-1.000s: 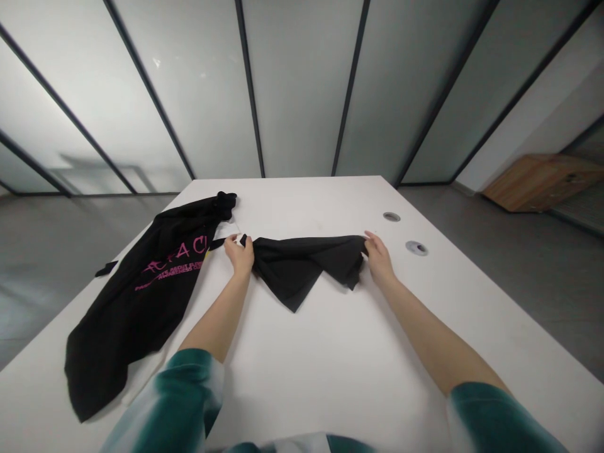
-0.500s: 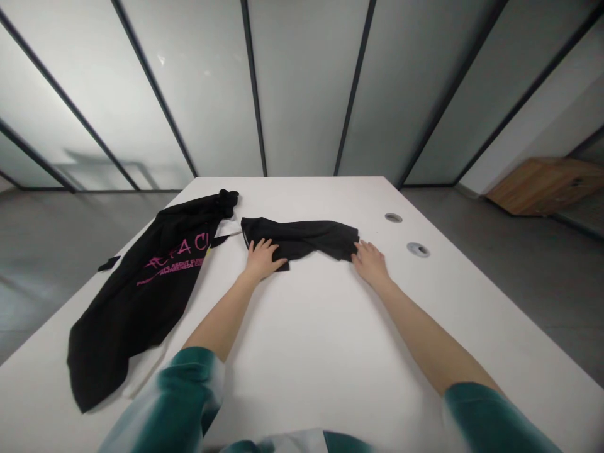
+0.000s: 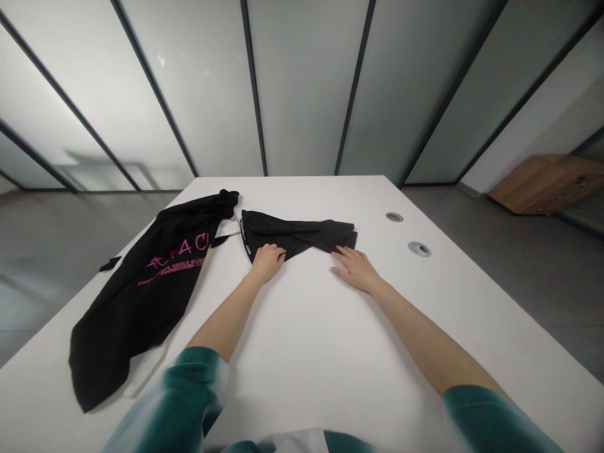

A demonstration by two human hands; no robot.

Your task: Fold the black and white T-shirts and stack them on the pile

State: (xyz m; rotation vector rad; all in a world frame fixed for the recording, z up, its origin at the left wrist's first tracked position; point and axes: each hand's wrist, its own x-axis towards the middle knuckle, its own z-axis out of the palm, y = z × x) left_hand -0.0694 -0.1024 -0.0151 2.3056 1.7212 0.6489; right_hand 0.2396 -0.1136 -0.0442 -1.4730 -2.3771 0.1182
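Note:
A black garment, by its shape a pair of shorts, lies sideways on the white table. Its waist end, with a small white label at the edge, points left, and two overlapping leg ends point right. My left hand is at the near edge by the waist, its fingers curled down on the cloth with the tips hidden. Fingers stretched out, my right hand touches the near edge of the leg ends and is open.
A larger black garment with pink lettering and some white cloth under it lies along the table's left side. Two round cable grommets are set in the tabletop on the right. Glass panels stand behind; a wooden cabinet is far right.
The shorts' near edge by my left hand has been drawn in and the cloth is smoother. My right hand has moved left from the leg ends' outer edge to their near edge. My left fingers have curled.

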